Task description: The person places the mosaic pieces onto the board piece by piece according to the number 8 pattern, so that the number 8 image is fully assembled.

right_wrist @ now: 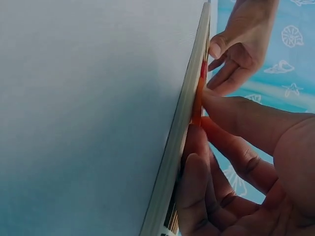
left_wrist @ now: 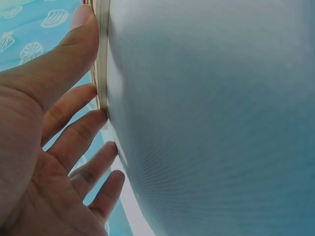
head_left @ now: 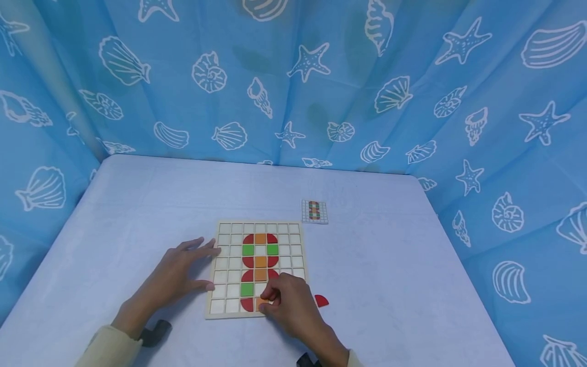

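A wooden grid board (head_left: 234, 315) lies on the table with red quarter-round, orange square and green square tiles in its middle columns. My right hand (head_left: 295, 308) is over its lower right part and pinches an orange square tile (head_left: 261, 303) in the bottom row, beside a red tile (head_left: 246, 305). Thumb and index finger meet at this orange tile (right_wrist: 197, 103) in the right wrist view. My left hand (head_left: 176, 272) rests along the board's left edge, fingers spread, with thumb and fingertips at the rim (left_wrist: 103, 49). The right hand hides some lower cells.
A loose red quarter-round tile (head_left: 322, 300) lies on the white tablecloth (head_left: 390, 265) just right of the board. Behind the board's far right corner is a small pattern card (head_left: 323, 220) with a similar design. A blue seashell curtain (head_left: 284, 66) surrounds the table's back and sides.
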`<state>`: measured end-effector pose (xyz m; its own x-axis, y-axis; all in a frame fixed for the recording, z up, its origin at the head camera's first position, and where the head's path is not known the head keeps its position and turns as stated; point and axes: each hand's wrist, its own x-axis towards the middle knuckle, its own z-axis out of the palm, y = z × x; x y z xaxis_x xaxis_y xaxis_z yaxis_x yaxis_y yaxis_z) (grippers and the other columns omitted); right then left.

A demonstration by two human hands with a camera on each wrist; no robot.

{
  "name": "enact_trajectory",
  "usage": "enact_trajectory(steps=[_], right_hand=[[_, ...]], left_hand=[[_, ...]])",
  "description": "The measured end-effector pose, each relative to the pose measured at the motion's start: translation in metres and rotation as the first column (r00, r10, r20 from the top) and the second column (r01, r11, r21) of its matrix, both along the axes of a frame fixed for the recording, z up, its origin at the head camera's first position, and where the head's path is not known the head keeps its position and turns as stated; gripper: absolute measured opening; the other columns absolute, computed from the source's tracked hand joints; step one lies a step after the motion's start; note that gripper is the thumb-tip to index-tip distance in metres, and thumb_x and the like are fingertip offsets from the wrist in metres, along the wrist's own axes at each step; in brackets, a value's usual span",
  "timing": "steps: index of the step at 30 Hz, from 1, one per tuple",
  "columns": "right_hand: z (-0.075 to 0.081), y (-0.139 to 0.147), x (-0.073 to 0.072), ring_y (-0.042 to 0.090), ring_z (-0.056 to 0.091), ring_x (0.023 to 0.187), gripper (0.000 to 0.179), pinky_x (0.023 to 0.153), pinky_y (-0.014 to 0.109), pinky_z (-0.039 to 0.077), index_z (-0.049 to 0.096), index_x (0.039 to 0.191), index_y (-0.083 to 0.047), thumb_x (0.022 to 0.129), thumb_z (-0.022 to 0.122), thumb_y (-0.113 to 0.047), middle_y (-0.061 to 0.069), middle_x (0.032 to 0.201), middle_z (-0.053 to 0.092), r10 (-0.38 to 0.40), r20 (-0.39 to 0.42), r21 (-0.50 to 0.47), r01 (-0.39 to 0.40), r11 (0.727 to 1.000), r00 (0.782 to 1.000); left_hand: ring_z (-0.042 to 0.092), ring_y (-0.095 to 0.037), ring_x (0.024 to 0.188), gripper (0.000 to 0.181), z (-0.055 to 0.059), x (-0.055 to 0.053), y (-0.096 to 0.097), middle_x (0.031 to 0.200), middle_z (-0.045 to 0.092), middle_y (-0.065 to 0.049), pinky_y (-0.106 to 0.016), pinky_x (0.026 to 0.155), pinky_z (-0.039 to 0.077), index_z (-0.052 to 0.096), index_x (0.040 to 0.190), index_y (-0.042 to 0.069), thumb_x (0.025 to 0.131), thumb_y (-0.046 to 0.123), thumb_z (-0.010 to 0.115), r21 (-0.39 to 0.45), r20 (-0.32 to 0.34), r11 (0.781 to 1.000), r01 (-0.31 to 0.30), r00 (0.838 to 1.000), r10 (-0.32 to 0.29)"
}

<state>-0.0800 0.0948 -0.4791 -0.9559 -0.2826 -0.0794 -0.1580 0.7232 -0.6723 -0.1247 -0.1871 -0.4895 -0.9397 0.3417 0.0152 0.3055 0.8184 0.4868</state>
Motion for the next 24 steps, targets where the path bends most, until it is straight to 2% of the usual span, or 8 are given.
enact_trajectory(steps=[7, 11, 14, 18, 24], right_hand=[[-0.005, -0.002, -0.003, 0.000, 0.053, 0.069, 0.020, 0.065, 0.017, 0.047, 0.076, 0.081, -0.019, 0.079, 0.095, -0.015, -0.010, 0.075, 0.062, 0.041, -0.057, 0.035, -0.039, 0.999, 0.998], [-0.002, 0.005, -0.004, -0.001, 0.057, 0.070, 0.017, 0.066, 0.016, 0.051, 0.078, 0.088, -0.017, 0.081, 0.094, -0.014, -0.008, 0.080, 0.066, 0.044, 0.023, -0.070, -0.042, 0.997, 0.999], [0.001, 0.017, -0.004, 0.002, 0.061, 0.072, 0.017, 0.067, 0.017, 0.055, 0.080, 0.096, -0.015, 0.083, 0.092, -0.015, -0.007, 0.084, 0.070, 0.026, 0.085, -0.155, -0.013, 0.988, 0.996], [0.007, 0.041, -0.005, 0.009, 0.063, 0.075, 0.018, 0.066, 0.019, 0.055, 0.080, 0.100, -0.017, 0.085, 0.090, -0.015, -0.007, 0.085, 0.070, -0.066, 0.120, -0.164, 0.085, 0.983, 0.991], [0.010, 0.085, -0.002, 0.013, 0.060, 0.077, 0.024, 0.065, 0.021, 0.050, 0.080, 0.096, -0.021, 0.080, 0.092, -0.007, -0.005, 0.082, 0.068, -0.237, 0.129, -0.109, 0.251, 0.962, 0.963]], left_hand=[[0.048, -0.047, 0.147, 0.083, 0.002, 0.001, -0.002, 0.157, 0.059, -0.011, -0.073, 0.110, 0.043, 0.065, 0.147, 0.018, 0.073, 0.033, 0.099, 0.007, 0.004, 1.000, -0.009, 1.000, 0.009], [0.048, -0.047, 0.147, 0.083, 0.000, 0.001, -0.003, 0.157, 0.059, -0.011, -0.074, 0.110, 0.043, 0.064, 0.147, 0.018, 0.073, 0.034, 0.098, 0.012, 0.003, 1.000, -0.004, 1.000, 0.004], [0.048, -0.048, 0.147, 0.083, -0.002, 0.000, -0.002, 0.157, 0.059, -0.011, -0.074, 0.110, 0.043, 0.065, 0.147, 0.018, 0.073, 0.034, 0.098, 0.011, 0.004, 1.000, -0.005, 1.000, 0.005], [0.048, -0.047, 0.147, 0.083, -0.003, 0.000, -0.001, 0.157, 0.059, -0.011, -0.074, 0.110, 0.043, 0.065, 0.147, 0.018, 0.073, 0.034, 0.098, 0.017, 0.005, 1.000, -0.006, 1.000, 0.006], [0.047, -0.047, 0.148, 0.083, -0.002, -0.001, -0.001, 0.157, 0.059, -0.011, -0.074, 0.111, 0.042, 0.064, 0.148, 0.019, 0.073, 0.035, 0.098, 0.011, 0.006, 1.000, 0.002, 1.000, -0.002]])
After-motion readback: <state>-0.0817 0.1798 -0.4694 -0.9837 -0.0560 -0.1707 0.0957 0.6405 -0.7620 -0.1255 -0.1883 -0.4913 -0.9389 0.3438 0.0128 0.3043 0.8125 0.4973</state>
